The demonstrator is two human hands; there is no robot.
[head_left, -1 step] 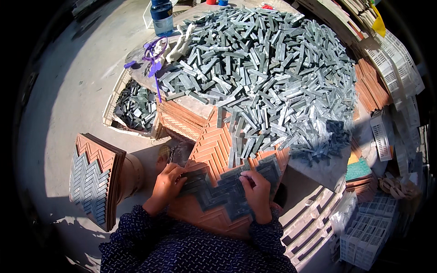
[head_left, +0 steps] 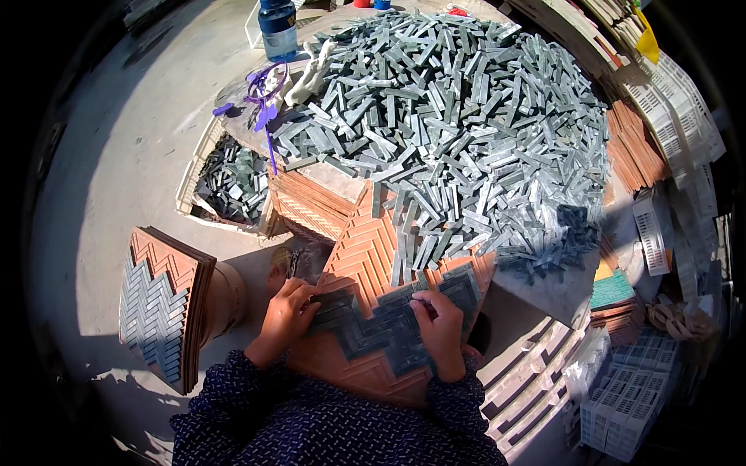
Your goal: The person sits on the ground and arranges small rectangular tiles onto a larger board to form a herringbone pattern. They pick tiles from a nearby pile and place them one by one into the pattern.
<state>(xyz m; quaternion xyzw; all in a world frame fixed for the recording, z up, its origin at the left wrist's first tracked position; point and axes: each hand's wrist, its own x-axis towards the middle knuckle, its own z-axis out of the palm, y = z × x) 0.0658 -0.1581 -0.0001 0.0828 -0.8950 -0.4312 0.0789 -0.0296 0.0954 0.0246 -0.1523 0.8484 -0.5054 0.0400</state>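
Observation:
An orange herringbone-grooved tray (head_left: 360, 268) lies in front of me, partly filled with dark grey-green strip tiles (head_left: 373, 335) in a zigzag band. My left hand (head_left: 286, 314) is at the band's left end, its fingers curled together; what they hold, if anything, is hidden. Over the right part of the band, my right hand (head_left: 439, 330) has thumb and forefinger pinched close to the tiles. Whether a strip is between them cannot be made out. A large heap of loose stone strips (head_left: 458, 132) spreads beyond the tray, and some strips lie over its far part.
To the left, a stack of orange trays (head_left: 159, 303), its top one partly tiled, rests on a round support. A cream crate (head_left: 186, 182) holds dark pieces. A water bottle (head_left: 278, 31) stands far left on the table. A slatted pallet (head_left: 528, 380) and white plastic crates (head_left: 629, 396) are at right.

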